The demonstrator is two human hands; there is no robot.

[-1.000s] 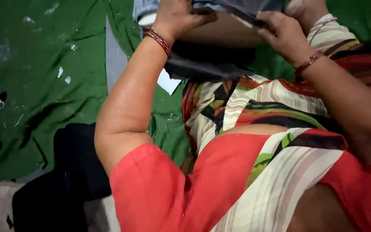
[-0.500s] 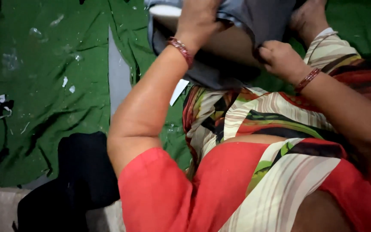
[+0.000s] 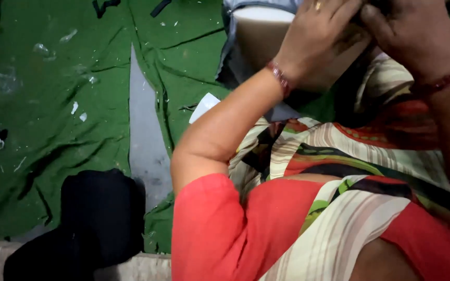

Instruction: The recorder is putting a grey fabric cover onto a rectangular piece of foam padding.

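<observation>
Head view: hands [image 3: 360,36] perhaps gripping cloth [image 3: 259,36]

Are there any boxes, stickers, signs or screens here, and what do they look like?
White paper slip: possibly a label, lying on the green cloth beside the person's left forearm; small, four-sided, plain white.
No boxes, signs or screens show.

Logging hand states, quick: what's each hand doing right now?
Left hand: closed on the pale panel.
Right hand: fingers curled at the panel's edge; grip cannot be told.
</observation>
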